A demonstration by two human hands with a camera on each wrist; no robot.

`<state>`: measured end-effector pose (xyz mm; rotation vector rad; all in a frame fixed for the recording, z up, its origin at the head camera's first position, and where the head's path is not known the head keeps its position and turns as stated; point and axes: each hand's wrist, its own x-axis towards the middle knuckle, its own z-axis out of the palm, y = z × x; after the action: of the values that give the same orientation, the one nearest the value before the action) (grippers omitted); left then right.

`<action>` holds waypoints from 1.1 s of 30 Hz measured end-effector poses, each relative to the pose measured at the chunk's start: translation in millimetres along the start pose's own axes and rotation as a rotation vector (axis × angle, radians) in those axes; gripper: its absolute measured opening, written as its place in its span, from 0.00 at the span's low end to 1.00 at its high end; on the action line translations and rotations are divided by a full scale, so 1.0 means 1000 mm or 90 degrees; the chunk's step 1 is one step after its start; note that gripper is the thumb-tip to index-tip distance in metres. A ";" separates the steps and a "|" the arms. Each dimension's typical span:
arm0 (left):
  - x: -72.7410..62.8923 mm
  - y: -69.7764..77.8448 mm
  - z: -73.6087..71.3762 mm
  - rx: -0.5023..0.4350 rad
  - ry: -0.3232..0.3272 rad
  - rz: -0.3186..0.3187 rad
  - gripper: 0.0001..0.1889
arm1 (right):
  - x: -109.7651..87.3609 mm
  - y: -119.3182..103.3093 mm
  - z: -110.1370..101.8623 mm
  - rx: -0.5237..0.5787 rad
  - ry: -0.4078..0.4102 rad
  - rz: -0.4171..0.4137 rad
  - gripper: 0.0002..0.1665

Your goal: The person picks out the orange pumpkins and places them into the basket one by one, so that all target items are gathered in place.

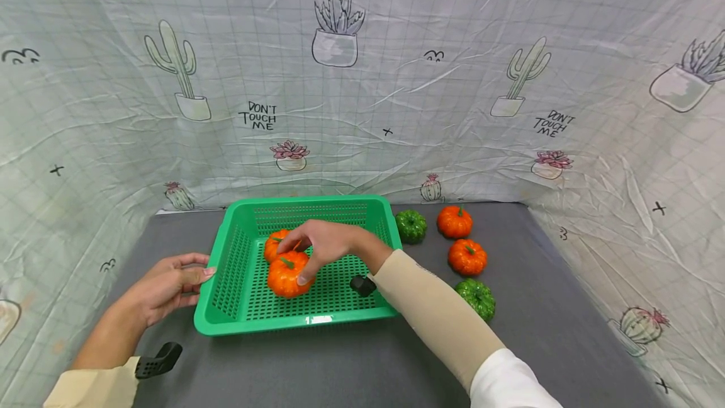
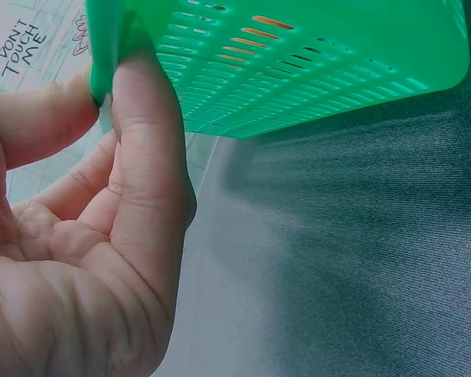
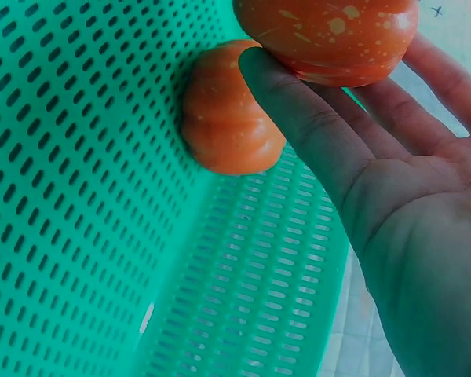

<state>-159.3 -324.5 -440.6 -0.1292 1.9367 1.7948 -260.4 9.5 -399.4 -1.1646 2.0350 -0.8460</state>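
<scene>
My left hand (image 1: 172, 285) pinches the left rim of a green perforated plastic basket (image 1: 303, 202) between thumb and fingers; the left wrist view shows this rim (image 2: 102, 47) up close. Inside the basket, my right hand (image 1: 328, 244) holds an orange miniature pumpkin (image 1: 287, 277) with a green stem, thumb on one side and fingers on the other. Behind it a second orange pumpkin (image 1: 273, 243) is partly hidden. In the right wrist view the held pumpkin (image 3: 330, 35) is cut off at the top, and the other pumpkin (image 3: 228, 118) sits against the basket wall.
Right of the basket, on the grey tabletop (image 1: 544, 307), lie two orange pumpkins (image 1: 455, 222) and two green ones, one green pumpkin (image 1: 410, 226) near the basket's rim, another green pumpkin (image 1: 477, 298) beside my right forearm. Cactus-patterned cloth (image 1: 362, 93) surrounds the table.
</scene>
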 end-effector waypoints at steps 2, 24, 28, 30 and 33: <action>0.000 0.000 0.000 0.002 0.001 -0.001 0.17 | 0.003 0.001 0.002 0.004 -0.003 -0.005 0.38; -0.001 0.001 0.001 0.008 0.006 -0.002 0.19 | 0.019 0.012 0.013 0.033 -0.007 -0.003 0.36; -0.002 0.001 0.001 0.006 0.004 -0.002 0.21 | 0.022 0.014 0.014 0.047 -0.007 -0.001 0.37; -0.002 0.001 0.002 0.008 0.006 -0.005 0.23 | 0.023 0.016 0.015 0.051 -0.006 0.001 0.37; -0.001 0.000 0.002 0.013 0.012 -0.008 0.25 | 0.025 0.018 0.017 0.055 -0.003 0.005 0.37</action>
<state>-158.0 -322.5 -439.8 -0.1515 1.9618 1.7706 -266.3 -9.4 -428.8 -1.1086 1.9786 -0.9174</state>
